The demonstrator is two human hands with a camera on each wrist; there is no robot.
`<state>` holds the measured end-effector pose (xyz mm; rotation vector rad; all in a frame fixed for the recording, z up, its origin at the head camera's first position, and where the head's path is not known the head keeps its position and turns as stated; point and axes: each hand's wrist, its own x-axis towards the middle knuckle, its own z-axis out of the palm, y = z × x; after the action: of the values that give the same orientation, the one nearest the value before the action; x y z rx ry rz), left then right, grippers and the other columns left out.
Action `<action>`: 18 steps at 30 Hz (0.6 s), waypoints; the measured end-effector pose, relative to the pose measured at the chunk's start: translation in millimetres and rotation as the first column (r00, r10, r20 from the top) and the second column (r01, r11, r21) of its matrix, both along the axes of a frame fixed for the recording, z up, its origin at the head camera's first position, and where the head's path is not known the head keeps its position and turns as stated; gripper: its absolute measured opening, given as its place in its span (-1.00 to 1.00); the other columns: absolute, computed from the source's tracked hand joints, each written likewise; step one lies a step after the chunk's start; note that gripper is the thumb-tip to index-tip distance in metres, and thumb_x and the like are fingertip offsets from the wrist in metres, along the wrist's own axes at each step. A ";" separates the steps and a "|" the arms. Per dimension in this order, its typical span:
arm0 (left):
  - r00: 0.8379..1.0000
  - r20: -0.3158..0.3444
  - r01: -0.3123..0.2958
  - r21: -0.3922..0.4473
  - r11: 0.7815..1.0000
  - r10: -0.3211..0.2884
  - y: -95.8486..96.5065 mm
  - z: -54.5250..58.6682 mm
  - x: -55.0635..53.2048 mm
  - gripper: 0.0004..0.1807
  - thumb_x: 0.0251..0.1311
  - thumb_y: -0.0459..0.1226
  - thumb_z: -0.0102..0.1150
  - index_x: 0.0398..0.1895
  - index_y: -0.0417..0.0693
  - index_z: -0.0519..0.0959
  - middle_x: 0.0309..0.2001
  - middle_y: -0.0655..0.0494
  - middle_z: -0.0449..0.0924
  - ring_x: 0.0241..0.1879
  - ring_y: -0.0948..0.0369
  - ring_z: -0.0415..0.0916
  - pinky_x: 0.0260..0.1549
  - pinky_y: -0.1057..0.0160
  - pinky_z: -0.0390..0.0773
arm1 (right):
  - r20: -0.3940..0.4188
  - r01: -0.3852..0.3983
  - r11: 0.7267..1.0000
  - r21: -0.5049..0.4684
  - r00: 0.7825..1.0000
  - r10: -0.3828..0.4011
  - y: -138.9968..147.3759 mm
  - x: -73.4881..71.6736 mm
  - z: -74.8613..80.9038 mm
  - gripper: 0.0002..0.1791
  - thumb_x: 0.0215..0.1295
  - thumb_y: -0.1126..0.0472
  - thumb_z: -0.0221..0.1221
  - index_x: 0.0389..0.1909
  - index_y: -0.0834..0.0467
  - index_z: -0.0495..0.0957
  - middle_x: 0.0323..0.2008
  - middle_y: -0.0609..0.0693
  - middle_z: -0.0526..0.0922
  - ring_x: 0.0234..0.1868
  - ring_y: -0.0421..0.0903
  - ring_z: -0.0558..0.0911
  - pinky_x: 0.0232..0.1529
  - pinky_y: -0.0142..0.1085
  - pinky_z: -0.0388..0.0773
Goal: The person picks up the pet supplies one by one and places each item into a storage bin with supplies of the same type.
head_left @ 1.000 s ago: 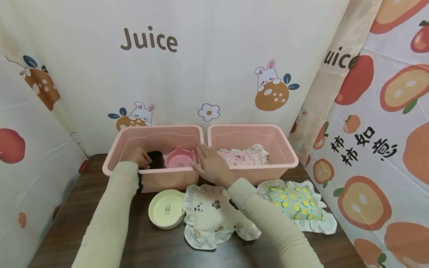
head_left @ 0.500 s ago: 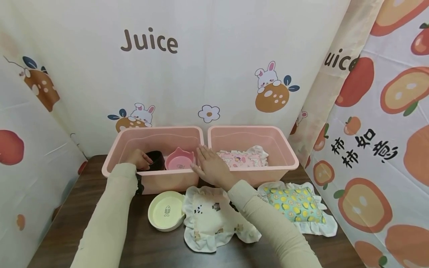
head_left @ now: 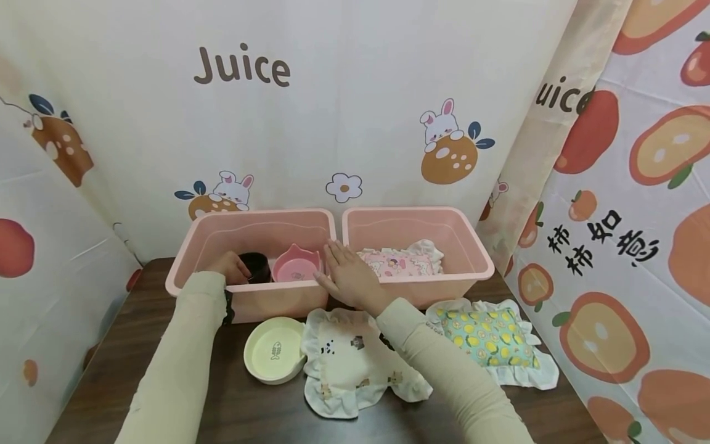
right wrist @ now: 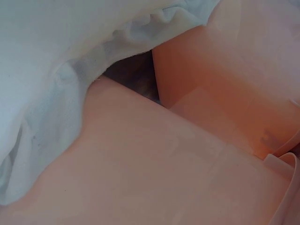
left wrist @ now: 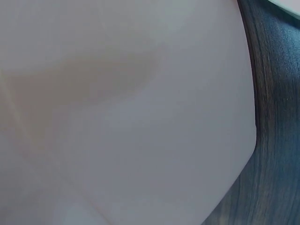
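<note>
In the head view my left hand reaches into the left pink bin. Its curled fingers grip the near left side of a black bowl; the fingertips are partly hidden. Beside it in the bin sits a pink cat-eared bowl. My right hand lies with straight fingers over the adjoining rims of the left bin and the right pink bin. Neither hand shows in the wrist views; the left wrist view holds a blurred pale bin wall, the right one pink bin walls.
A ruffled pink cushion lies in the right bin. On the dark wooden table are a pale yellow bowl, a ruffled cream cloth piece and a lemon-print cushion. Printed curtains stand close behind and at the sides.
My left hand and the black bowl have settled slightly lower in the left bin. The right hand keeps its place, and the head view has shifted a little.
</note>
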<state>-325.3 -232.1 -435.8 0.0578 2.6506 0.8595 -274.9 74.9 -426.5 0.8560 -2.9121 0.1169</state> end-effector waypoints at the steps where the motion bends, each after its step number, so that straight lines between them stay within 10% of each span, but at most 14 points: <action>1: 1.000 0.015 -0.010 0.000 1.000 0.010 0.7 0.1 -0.4 -0.64 -0.15 -0.44 0.41 -0.17 -0.34 0.68 -0.21 -0.20 0.68 -0.15 -0.10 0.51 -0.24 0.06 0.65 | -0.002 -0.001 1.000 0.002 1.000 0.001 0.0 -0.2 0.0 -0.19 0.47 -0.25 -0.30 0.48 0.26 -0.03 0.52 0.09 -0.12 0.51 0.03 -0.07 0.46 -0.19 -0.11; 18: 0.999 0.033 0.007 0.062 0.998 -0.009 -4.4 -3.9 -8.5 -0.54 0.07 -0.29 0.34 0.04 -0.37 0.57 -0.06 -0.25 0.64 0.02 -0.18 0.46 0.09 -0.14 0.45 | 0.010 0.004 1.000 0.015 1.000 -0.004 0.2 -0.5 1.0 -0.18 0.46 -0.28 -0.33 0.49 0.24 -0.05 0.52 0.08 -0.13 0.52 0.01 -0.10 0.46 -0.21 -0.15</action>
<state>-333.8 -236.4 -439.8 0.0693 2.5915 0.9319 -275.4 75.1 -425.5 0.8538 -2.9278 0.1000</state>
